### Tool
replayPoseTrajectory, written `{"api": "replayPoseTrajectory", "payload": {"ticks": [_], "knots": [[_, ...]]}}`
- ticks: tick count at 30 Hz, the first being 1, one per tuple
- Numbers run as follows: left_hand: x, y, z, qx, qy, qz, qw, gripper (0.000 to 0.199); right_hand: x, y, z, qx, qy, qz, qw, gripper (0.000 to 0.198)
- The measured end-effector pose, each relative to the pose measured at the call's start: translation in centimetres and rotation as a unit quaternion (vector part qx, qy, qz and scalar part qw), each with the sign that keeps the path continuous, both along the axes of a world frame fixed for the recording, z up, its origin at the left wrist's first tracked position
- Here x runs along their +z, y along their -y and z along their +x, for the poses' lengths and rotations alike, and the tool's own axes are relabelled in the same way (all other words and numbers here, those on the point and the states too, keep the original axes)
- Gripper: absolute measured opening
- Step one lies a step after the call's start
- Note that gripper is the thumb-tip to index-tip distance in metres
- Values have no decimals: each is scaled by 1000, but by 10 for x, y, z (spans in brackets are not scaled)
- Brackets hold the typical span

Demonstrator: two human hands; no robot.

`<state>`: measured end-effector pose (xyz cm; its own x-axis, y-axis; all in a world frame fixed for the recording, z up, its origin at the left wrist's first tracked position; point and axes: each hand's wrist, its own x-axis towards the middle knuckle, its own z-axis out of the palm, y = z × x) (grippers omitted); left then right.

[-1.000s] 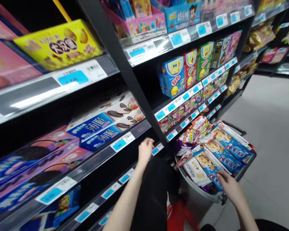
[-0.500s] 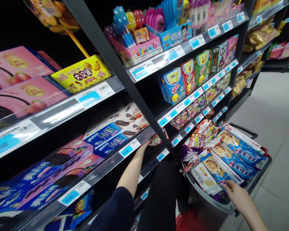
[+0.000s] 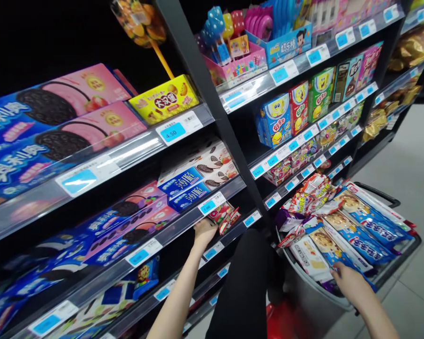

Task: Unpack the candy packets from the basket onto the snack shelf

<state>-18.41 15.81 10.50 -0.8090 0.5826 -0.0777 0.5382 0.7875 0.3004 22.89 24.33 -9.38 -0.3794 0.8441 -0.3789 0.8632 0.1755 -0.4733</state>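
Observation:
My left hand (image 3: 205, 230) reaches under the lip of a shelf, beside small red-and-green snack packets (image 3: 226, 217). Its fingers look stretched out, their tips partly hidden by the shelf edge, and nothing shows in its grasp. Over the near side of a grey shopping basket (image 3: 313, 287), my right hand (image 3: 349, 281) has its fingers curled against the packs. What those fingers grip is hidden. In the basket lie blue cookie packs (image 3: 371, 245), a white biscuit pack (image 3: 307, 259) and red-and-white snack bags (image 3: 311, 195).
Blue-and-white thin cookie boxes (image 3: 191, 188) sit on the shelf just above my left hand. Pink-and-blue cookie boxes (image 3: 92, 132) and a yellow box (image 3: 164, 100) fill the higher left shelf. A black shelf upright (image 3: 229, 146) divides the bays. My dark-clothed leg (image 3: 242, 287) is between shelf and basket.
My left hand has drawn back from deeper in the shelf, and more of it and the packets shows. The view has shifted left. My right hand stays at the basket.

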Motion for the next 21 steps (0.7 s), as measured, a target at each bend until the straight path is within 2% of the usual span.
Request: {"api": "replayPoseTrajectory", "payload": {"ticks": [2, 4, 6, 9, 11, 14, 16, 17, 19, 21], "knots": [[6, 10, 14, -23, -129, -7, 991, 48, 2, 1, -1, 1, 1, 13, 1000, 35], [10, 21, 31, -33, -237, -4, 971, 55, 3, 1, -1, -7, 3, 25, 1000, 35], [12, 28, 47, -45, -294, 21, 955, 60, 3, 1, 0, -12, 9, 31, 999, 36], [10, 23, 60, -161, -290, 30, 943, 58, 5, 2, 1, -1, 16, 31, 999, 34], [7, 10, 60, -213, -248, -7, 945, 46, 11, 3, 0, 3, 19, 31, 999, 33], [6, -9, 56, -178, -210, -61, 959, 33, 26, 6, -4, -7, 0, 37, 999, 32], [8, -11, 55, -169, -210, -69, 961, 31, 38, 9, -9, -24, -49, 31, 998, 30], [9, -8, 56, -175, -215, -63, 959, 31, 44, 11, -13, -37, -89, 14, 995, 28], [13, 6, 57, -191, -233, -37, 953, 29, 55, 16, -24, -66, -196, -62, 976, 26], [17, 24, 59, -205, -253, 20, 945, 28, 67, 25, -38, -79, -311, -178, 930, 28]]}}
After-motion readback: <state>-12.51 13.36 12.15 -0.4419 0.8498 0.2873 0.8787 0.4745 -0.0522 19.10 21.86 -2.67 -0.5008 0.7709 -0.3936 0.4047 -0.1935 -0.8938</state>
